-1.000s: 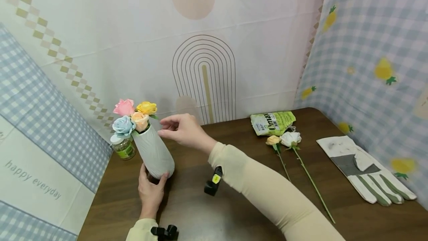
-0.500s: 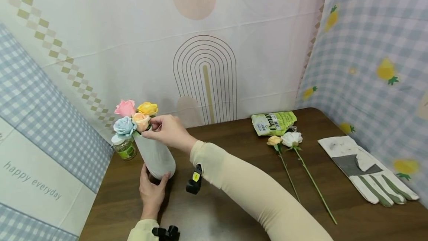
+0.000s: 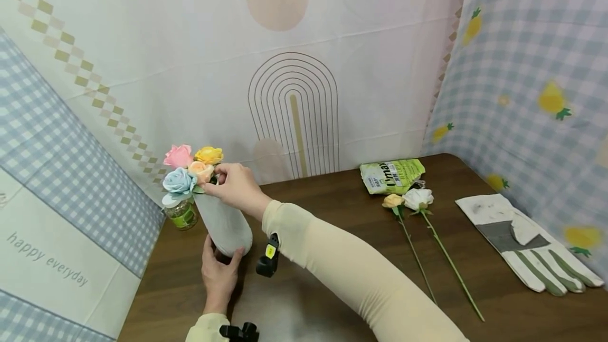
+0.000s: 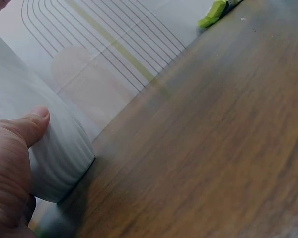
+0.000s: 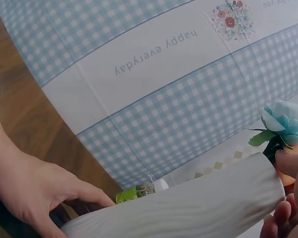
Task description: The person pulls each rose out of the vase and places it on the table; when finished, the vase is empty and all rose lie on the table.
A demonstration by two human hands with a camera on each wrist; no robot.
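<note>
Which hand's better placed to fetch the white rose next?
Probably the right hand: it's nearer the white rose, while the left hand, farther off, holds the vase near its base.

We could slide a hand between the white vase (image 3: pixel 227 228) and the green bag (image 3: pixel 393 176). The right sleeve (image 3: pixel 351 265) blocks us from the front. The jar (image 3: pixel 183 216) sits close on the vase's left, so that side is tight. The flowers (image 3: pixel 201 171) and right hand (image 3: pixel 239 186) crowd its top. We find a little gap between the long stem (image 3: pixel 453 267) and the glove (image 3: pixel 527 241).
</note>
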